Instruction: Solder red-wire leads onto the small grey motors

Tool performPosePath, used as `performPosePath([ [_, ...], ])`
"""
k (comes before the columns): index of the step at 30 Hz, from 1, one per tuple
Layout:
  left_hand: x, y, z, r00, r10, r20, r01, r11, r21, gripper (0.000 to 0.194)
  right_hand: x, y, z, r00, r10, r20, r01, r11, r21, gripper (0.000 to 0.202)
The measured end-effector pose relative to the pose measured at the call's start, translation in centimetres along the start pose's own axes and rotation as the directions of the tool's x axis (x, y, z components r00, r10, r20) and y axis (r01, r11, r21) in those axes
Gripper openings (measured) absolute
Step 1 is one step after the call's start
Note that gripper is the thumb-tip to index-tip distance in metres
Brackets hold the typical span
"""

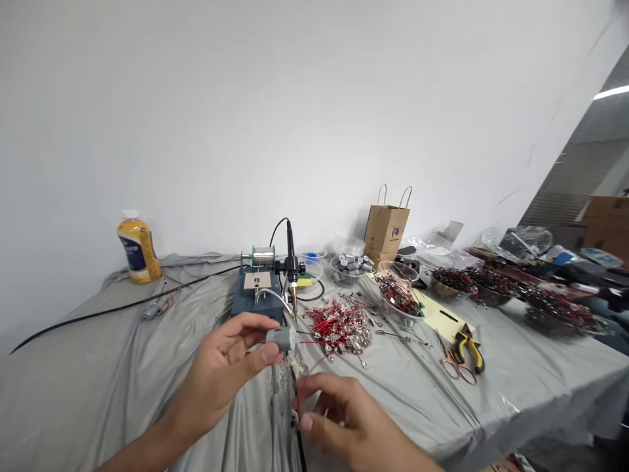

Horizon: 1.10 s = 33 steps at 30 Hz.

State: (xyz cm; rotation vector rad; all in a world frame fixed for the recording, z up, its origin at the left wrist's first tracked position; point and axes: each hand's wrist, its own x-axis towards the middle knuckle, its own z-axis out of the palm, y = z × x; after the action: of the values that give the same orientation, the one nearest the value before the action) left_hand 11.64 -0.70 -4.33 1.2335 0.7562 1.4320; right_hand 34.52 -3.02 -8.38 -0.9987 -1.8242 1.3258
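Observation:
Between the thumb and fingers of my left hand [238, 354] is a small grey cylinder [281, 338], held sideways below the soldering iron [291, 262]. My right hand [339, 413] is closed in a pinch on a thin red wire [301, 390], with a small pale part at its lower end. The soldering iron is fixed tip down in a clamp at the blue soldering station [240, 298]. A spool of solder [263, 255] sits on top of the station. Just beyond my right hand lies a heap of red-wired metal parts [339, 328].
A yellow bottle [140, 252] stands at the back left. Bowls of grey cylinders [350, 269] and red-wired parts [399, 295] are at the back, by a paper bag [386, 229]. Scissors [457, 368] and yellow-black pliers [468, 347] lie on the right. A black cable [147, 303] crosses the left.

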Motion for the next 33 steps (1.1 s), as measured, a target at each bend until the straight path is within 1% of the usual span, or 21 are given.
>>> performPosePath([
  [1, -0.1, 0.2, 0.0, 1.000, 0.005, -0.015, -0.005, 1.000, -0.008, 0.023, 0.3, 0.3, 1.0, 0.998, 0.043, 0.037, -0.048, 0.985, 0.167, 0.034],
  [3, -0.4, 0.5, -0.1, 0.999, -0.009, -0.038, 0.008, 1.000, -0.027, 0.024, 0.8, 0.8, 2.6, 0.993, 0.069, 0.099, -0.106, 0.892, 0.440, 0.039],
  [5, -0.9, 0.9, -0.2, 0.998, -0.039, -0.043, 0.037, 0.999, -0.039, 0.026, 0.9, 0.9, 3.9, 0.991, 0.036, 0.127, -0.105, 0.797, 0.595, 0.041],
  [7, -1.7, 1.3, -0.3, 0.996, -0.058, -0.061, 0.055, 0.997, -0.045, 0.027, 0.5, 0.7, 4.9, 0.988, 0.012, 0.154, -0.117, 0.712, 0.693, 0.041],
  [10, -2.8, 2.0, -0.5, 0.990, -0.056, -0.129, 0.051, 0.998, -0.046, 0.027, -0.4, 0.4, 6.2, 0.981, 0.032, 0.191, -0.173, 0.593, 0.787, 0.034],
  [12, -3.5, 2.2, -0.7, 0.984, -0.060, -0.168, 0.054, 0.998, -0.042, 0.028, -0.9, 0.5, 6.8, 0.981, 0.047, 0.186, -0.182, 0.526, 0.831, 0.032],
  [14, -4.0, 2.3, -0.9, 0.980, -0.083, -0.183, 0.076, 0.996, -0.044, 0.029, -1.2, 0.7, 7.1, 0.987, 0.072, 0.146, -0.163, 0.488, 0.858, 0.033],
  [15, -4.2, 2.2, -1.0, 0.977, -0.101, -0.187, 0.093, 0.994, -0.051, 0.031, -1.3, 0.7, 7.1, 0.989, 0.087, 0.121, -0.149, 0.489, 0.860, 0.034],
  [17, -4.8, 1.9, -1.3, 0.969, -0.143, -0.201, 0.128, 0.988, -0.085, 0.034, -1.5, 0.7, 7.1, 0.991, 0.112, 0.067, -0.117, 0.534, 0.838, 0.033],
  [20, -5.8, 1.0, -1.4, 0.940, -0.220, -0.261, 0.169, 0.965, -0.202, 0.037, -1.6, 0.6, 7.0, 0.991, 0.133, 0.030, -0.105, 0.603, 0.791, 0.031],
  [22, -6.4, 0.3, -1.3, 0.916, -0.267, -0.300, 0.180, 0.940, -0.288, 0.038, -1.4, 0.6, 7.3, 0.988, 0.153, -0.012, -0.084, 0.608, 0.790, 0.031],
  [24, -7.0, -0.3, -1.0, 0.900, -0.308, -0.307, 0.189, 0.913, -0.361, 0.040, -0.8, 0.6, 7.8, 0.978, 0.175, -0.113, -0.012, 0.591, 0.807, 0.033],
  [26, -7.5, -0.8, -0.5, 0.894, -0.341, -0.291, 0.200, 0.885, -0.421, 0.043, 0.0, 0.6, 8.7, 0.952, 0.194, -0.237, 0.085, 0.575, 0.814, 0.034],
  [29, -7.9, -1.2, 0.3, 0.904, -0.337, -0.264, 0.195, 0.873, -0.447, 0.044, 1.0, 1.0, 10.2, 0.912, 0.192, -0.363, 0.193, 0.579, 0.792, 0.036],
  [31, -8.1, -1.4, 0.6, 0.917, -0.314, -0.244, 0.191, 0.886, -0.423, 0.042, 1.5, 1.4, 11.0, 0.876, 0.156, -0.456, 0.280, 0.605, 0.745, 0.036],
  [33, -8.3, -1.5, 0.6, 0.926, -0.302, -0.227, 0.197, 0.898, -0.394, 0.039, 1.7, 1.8, 11.5, 0.836, 0.101, -0.540, 0.354, 0.652, 0.670, 0.032],
])
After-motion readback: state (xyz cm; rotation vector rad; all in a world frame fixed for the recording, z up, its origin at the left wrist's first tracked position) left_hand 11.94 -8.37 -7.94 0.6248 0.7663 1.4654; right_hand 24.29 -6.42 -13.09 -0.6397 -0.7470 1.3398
